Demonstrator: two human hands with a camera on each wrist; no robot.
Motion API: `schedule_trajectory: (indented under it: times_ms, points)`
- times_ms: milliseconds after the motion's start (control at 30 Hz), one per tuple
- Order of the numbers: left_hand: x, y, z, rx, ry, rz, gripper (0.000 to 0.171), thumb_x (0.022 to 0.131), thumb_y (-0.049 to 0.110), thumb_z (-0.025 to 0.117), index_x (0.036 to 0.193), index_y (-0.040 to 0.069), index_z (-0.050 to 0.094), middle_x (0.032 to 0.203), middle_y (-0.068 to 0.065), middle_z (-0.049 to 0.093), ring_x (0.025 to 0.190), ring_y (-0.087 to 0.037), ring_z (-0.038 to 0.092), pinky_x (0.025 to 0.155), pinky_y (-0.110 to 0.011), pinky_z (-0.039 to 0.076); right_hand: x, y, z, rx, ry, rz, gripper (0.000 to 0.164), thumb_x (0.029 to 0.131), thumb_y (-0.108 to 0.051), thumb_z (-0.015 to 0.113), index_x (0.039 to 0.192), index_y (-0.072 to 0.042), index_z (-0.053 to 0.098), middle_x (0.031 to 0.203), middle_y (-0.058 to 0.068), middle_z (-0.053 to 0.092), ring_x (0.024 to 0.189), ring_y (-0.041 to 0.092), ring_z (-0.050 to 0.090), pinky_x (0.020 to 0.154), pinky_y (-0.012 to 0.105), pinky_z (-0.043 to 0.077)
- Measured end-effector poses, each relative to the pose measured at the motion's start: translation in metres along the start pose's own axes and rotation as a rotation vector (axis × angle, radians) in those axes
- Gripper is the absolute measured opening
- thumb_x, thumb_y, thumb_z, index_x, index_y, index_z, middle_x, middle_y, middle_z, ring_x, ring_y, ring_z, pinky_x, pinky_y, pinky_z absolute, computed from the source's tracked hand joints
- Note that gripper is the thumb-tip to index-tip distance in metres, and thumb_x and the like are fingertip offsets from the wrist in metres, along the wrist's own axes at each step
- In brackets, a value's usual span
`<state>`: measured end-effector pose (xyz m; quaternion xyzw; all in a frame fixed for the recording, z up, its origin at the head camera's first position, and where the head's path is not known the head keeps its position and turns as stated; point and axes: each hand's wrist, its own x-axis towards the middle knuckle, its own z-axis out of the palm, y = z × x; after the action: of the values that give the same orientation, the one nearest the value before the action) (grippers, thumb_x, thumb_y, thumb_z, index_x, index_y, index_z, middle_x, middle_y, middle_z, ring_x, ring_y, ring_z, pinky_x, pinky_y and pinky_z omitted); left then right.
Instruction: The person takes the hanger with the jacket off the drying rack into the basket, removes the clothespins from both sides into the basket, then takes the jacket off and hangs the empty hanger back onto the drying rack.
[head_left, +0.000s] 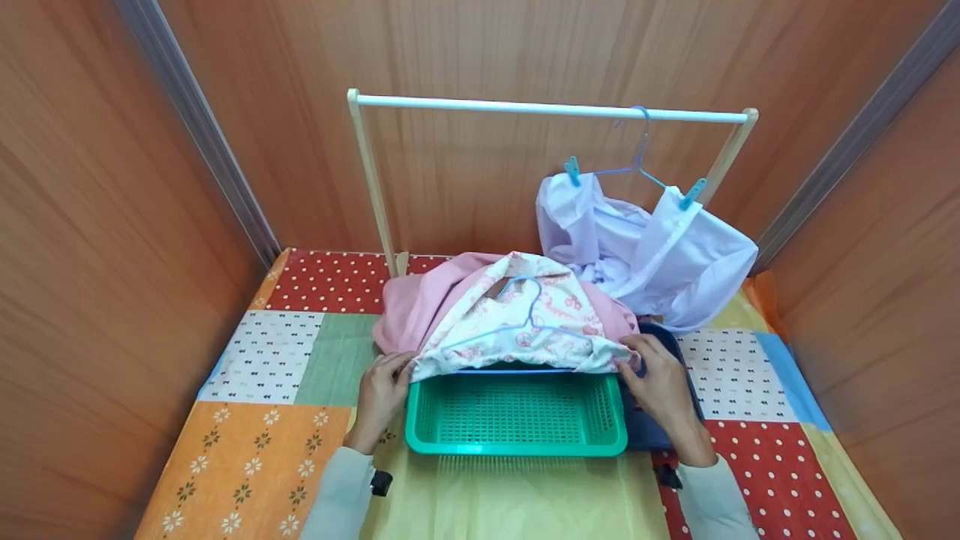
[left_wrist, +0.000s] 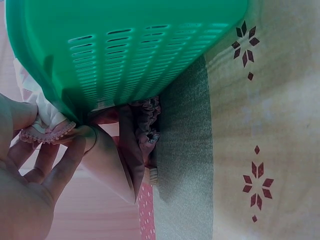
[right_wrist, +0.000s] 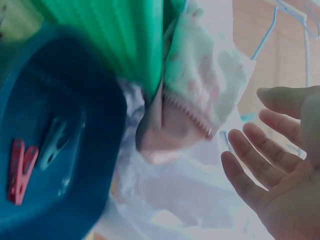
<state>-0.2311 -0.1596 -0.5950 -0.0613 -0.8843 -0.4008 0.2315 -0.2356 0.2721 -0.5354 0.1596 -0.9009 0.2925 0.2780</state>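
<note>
A pink garment (head_left: pixel 431 300) with a white printed side (head_left: pixel 555 311) and a lace-trimmed edge lies over the back of a green basket (head_left: pixel 517 449). On the printed cloth rests a blue hanger (head_left: pixel 532 315), its hook pointing away. My left hand (head_left: pixel 382 394) pinches the garment's left corner; the left wrist view shows the lace trim (left_wrist: pixel 47 135) between thumb and fingers. At the opposite corner is my right hand (head_left: pixel 660 382). In the right wrist view its fingers (right_wrist: pixel 260 155) are spread, with a gap between them and the cloth (right_wrist: pixel 205 75).
Behind stands a rack with a white rail (head_left: pixel 487 106). A white garment (head_left: pixel 697 255) hangs there from another hanger by blue clothespins (head_left: pixel 693 193). Right of the basket, a dark blue basin (right_wrist: pixel 95 200) holds a red clothespin (right_wrist: pixel 21 172) and a blue one (right_wrist: pixel 54 142).
</note>
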Motion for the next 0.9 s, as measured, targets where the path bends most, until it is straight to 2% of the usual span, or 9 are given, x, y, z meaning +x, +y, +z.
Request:
schedule_trajectory:
  times_ms: [100, 133, 267, 467, 667, 767, 900]
  points:
    - [0.0, 0.0, 0.0, -0.001, -0.002, -0.003, 0.017, 0.092, 0.008, 0.067, 0.108, 0.007, 0.075, 0.102, -0.006, 0.075, 0.084, -0.02, 0.062, 0.074, -0.04, 0.053, 0.005, -0.007, 0.005, 0.023, -0.018, -0.027, 0.032, 0.078, -0.003, 0.08, 0.109, -0.006, 0.071, 0.107, 0.007, 0.068, 0.069, 0.018, 0.06, 0.061, 0.029, 0.048]
    - [0.0, 0.0, 0.001, 0.003, -0.002, 0.002, 0.017, 0.092, 0.008, 0.067, 0.107, 0.007, 0.075, 0.102, -0.006, 0.075, 0.084, -0.02, 0.062, 0.073, -0.039, 0.053, 0.006, -0.01, 0.006, 0.03, -0.021, -0.038, 0.032, 0.078, -0.003, 0.08, 0.109, -0.006, 0.071, 0.106, 0.007, 0.068, 0.069, 0.018, 0.061, 0.06, 0.028, 0.05]
    - [0.0, -0.001, 0.001, 0.007, 0.008, 0.009, 0.017, 0.092, 0.007, 0.068, 0.107, 0.006, 0.075, 0.101, -0.006, 0.075, 0.083, -0.02, 0.062, 0.072, -0.039, 0.053, 0.014, -0.019, 0.011, 0.054, -0.034, -0.085, 0.033, 0.078, -0.003, 0.08, 0.109, -0.007, 0.071, 0.107, 0.008, 0.068, 0.082, 0.02, 0.066, 0.068, 0.036, 0.055]
    - [0.001, 0.001, -0.001, -0.003, 0.008, 0.008, 0.018, 0.092, 0.008, 0.067, 0.108, 0.005, 0.075, 0.102, -0.007, 0.075, 0.085, -0.022, 0.063, 0.074, -0.04, 0.054, 0.024, -0.024, 0.018, 0.034, -0.07, -0.152, 0.035, 0.079, -0.006, 0.081, 0.112, -0.007, 0.071, 0.11, 0.008, 0.069, 0.084, 0.021, 0.066, 0.073, 0.04, 0.054]
    - [0.001, 0.001, -0.001, 0.001, 0.004, 0.002, 0.018, 0.092, 0.008, 0.067, 0.109, 0.005, 0.075, 0.104, -0.008, 0.075, 0.087, -0.023, 0.064, 0.077, -0.042, 0.054, 0.027, -0.026, 0.025, 0.017, -0.114, -0.189, 0.038, 0.08, -0.006, 0.08, 0.116, -0.006, 0.069, 0.115, 0.01, 0.069, 0.108, 0.027, 0.065, 0.091, 0.044, 0.053]
    - [0.001, 0.0, -0.001, 0.006, 0.007, -0.001, 0.018, 0.092, 0.008, 0.067, 0.109, 0.006, 0.075, 0.104, -0.007, 0.075, 0.085, -0.022, 0.063, 0.075, -0.041, 0.054, 0.028, -0.028, 0.028, 0.016, -0.131, -0.192, 0.039, 0.082, -0.006, 0.078, 0.119, -0.007, 0.068, 0.115, 0.01, 0.07, 0.108, 0.027, 0.066, 0.092, 0.044, 0.053]
    - [0.002, 0.001, -0.002, -0.007, -0.012, -0.015, 0.019, 0.093, 0.009, 0.067, 0.109, 0.007, 0.075, 0.104, -0.007, 0.075, 0.086, -0.021, 0.062, 0.076, -0.04, 0.054, 0.028, -0.03, 0.03, 0.014, -0.156, -0.199, 0.039, 0.084, -0.004, 0.076, 0.121, -0.009, 0.067, 0.113, 0.008, 0.071, 0.1, 0.023, 0.067, 0.084, 0.041, 0.055]
